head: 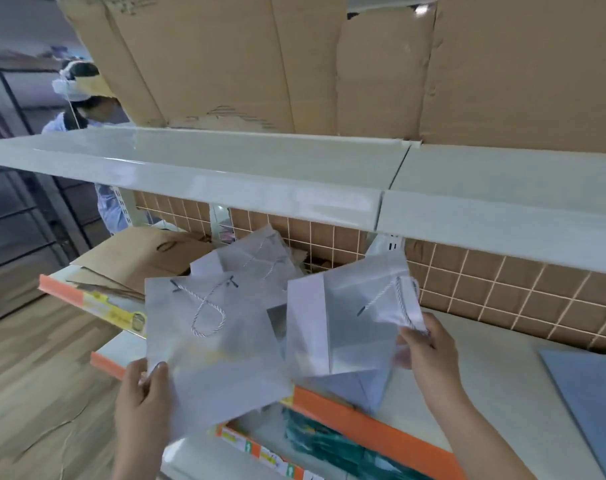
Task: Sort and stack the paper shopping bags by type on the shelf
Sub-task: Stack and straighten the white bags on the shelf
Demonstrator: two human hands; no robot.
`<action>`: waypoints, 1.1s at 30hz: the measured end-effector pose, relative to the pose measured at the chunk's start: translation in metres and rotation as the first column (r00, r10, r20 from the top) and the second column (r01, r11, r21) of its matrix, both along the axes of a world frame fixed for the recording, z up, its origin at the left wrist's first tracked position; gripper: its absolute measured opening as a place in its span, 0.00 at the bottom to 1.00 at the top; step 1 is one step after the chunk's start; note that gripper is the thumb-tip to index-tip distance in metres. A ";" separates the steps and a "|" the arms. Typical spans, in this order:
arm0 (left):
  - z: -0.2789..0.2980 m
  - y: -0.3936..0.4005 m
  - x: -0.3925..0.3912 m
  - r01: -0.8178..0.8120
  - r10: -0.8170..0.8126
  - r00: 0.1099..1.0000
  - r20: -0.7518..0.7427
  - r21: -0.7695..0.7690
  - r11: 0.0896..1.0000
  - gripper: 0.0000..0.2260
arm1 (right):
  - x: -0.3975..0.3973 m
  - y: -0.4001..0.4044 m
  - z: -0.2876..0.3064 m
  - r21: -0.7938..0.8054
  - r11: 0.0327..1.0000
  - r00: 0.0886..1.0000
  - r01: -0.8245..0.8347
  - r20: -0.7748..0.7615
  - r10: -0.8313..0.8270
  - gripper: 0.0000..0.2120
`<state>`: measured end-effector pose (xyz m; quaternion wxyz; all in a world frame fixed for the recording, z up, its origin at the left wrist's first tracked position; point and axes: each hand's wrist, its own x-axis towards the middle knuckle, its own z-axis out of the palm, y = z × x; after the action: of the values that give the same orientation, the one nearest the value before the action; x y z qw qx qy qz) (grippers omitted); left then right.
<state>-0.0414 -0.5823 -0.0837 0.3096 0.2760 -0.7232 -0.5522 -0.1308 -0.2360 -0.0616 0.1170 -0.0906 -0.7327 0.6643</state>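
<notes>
- Head view, the only one. Left hand (145, 393) pinches the lower left corner of a flat, pale grey-white paper shopping bag with a twisted grey-and-white cord handle (211, 337); thumb on top, the other fingers under the sheet and hidden.
- Right hand (429, 355) grips the right edge of a second pale grey-white paper bag, partly opened with its side gusset showing (343, 320); fingers curled round the edge, close to where its cord handle hangs.
- Both bags are lifted over the front lip of the white metal shelf with an orange price strip (474, 386), between the two hands and well apart from the wire-grid back panel (502, 282).
- Judged step: pairing two bags of one type before stacking. To do it well, flatten the right bag's gusset first, then lay it edge to edge on the left one, handles pointing the same way.
- Risk, as a judgement: a corner pinch lets the thin sheet droop and crease; a grip nearer mid-edge would steady it.
- Beyond the fingertips, more loose white bags (256, 261) lie in a heap; left of them, flat brown kraft paper bags (139, 254) form the other type.
- Bag look: smooth, faintly glossy, sharply creased, light and floppy.
- Far right of the right hand, a flat blue-grey sheet (585, 393) lies on the shelf.
</notes>
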 end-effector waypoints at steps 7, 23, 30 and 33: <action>-0.008 -0.038 -0.040 -0.044 0.047 0.998 -0.047 0.076 0.996 0.04 | -0.041 -0.033 0.007 -0.141 0.990 0.999 -0.017 0.027 0.021 0.11; 0.000 -0.234 -0.161 0.171 -0.136 0.978 -0.159 0.240 0.956 0.06 | -0.144 -0.236 0.008 -0.100 0.989 0.976 0.109 0.200 -0.087 0.10; 0.003 -0.266 -0.200 0.313 -0.294 0.949 -0.118 0.217 0.925 0.08 | -0.155 -0.271 -0.015 0.750 0.651 0.945 0.122 0.113 -0.307 0.32; 0.007 -0.262 -0.212 0.465 -0.462 0.885 -0.058 0.166 0.870 0.09 | -0.155 -0.271 -0.019 0.908 0.418 0.937 0.006 0.142 -0.320 0.25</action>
<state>-0.2538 -0.8446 -0.0768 0.1485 0.1162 -0.7144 -0.6738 -0.2863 -0.5074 -0.0808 0.1017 -0.1836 -0.9680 0.1373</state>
